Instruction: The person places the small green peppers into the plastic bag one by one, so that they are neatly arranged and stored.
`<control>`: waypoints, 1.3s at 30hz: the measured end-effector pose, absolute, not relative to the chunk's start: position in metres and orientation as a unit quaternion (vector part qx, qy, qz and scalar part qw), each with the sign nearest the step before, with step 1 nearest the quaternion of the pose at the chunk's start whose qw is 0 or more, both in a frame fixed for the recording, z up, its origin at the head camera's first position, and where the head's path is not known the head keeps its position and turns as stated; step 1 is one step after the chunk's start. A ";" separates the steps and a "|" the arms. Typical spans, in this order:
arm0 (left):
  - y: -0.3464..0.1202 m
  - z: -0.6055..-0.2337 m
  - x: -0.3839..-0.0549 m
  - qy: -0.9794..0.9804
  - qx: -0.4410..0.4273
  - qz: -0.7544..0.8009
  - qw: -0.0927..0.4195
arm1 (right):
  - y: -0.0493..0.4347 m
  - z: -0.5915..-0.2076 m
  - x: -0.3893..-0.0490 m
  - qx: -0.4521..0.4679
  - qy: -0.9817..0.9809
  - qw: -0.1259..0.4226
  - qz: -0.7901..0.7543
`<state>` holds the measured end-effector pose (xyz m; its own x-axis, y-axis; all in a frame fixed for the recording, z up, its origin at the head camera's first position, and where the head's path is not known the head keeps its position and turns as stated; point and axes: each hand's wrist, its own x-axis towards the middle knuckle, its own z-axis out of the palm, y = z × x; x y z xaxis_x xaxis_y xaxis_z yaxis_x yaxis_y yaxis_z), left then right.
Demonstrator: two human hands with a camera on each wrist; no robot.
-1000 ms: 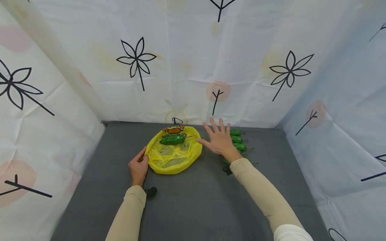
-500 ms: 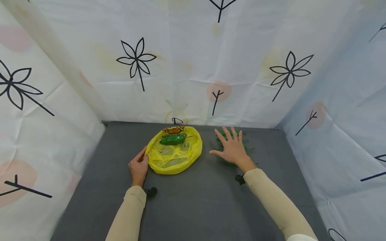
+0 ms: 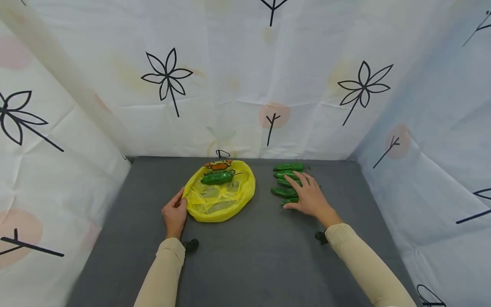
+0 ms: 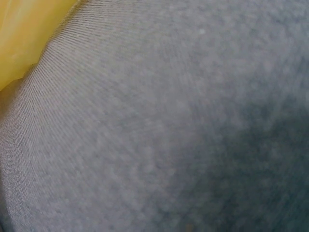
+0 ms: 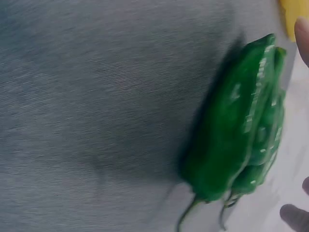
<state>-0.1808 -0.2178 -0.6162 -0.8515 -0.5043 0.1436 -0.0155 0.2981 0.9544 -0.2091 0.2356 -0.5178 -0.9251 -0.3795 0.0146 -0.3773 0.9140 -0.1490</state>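
A yellow plastic bag [image 3: 220, 215] lies spread open in a round shape at the left of the table, with one green pepper [image 3: 217, 178] inside it near the back. At the bag's left edge, my left hand [image 3: 175, 216] pinches the rim between thumb and fingers. My right hand [image 3: 310, 199] hovers with spread fingers over a row of several green peppers [image 3: 284, 192] and partly covers them. In the right wrist view, peppers [image 5: 231, 125] lie side by side with stems toward the bottom, and fingertips [image 5: 295, 217] show apart from them.
A dark grey cloth [image 3: 238, 268] covers the table. White fabric walls [image 3: 230, 85] with printed flowers stand behind it and on both sides. Each wrist wears a small black camera [image 3: 191, 245].
My right hand has drawn away from the bag, moving right and toward me over the pepper row. The left hand stays at the bag's rim. The head view has shifted slightly.
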 end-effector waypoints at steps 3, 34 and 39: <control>-0.219 -0.616 -0.181 -0.776 0.167 -0.568 0.217 | 0.242 -0.522 -0.206 -0.200 0.976 0.011 -0.082; -0.218 -0.617 -0.182 -0.782 0.170 -0.556 0.225 | 0.276 -0.544 -0.196 -0.172 0.959 0.053 -0.217; -0.218 -0.622 -0.181 -0.785 0.173 -0.551 0.223 | 0.279 -0.549 -0.194 -0.170 0.958 0.061 -0.222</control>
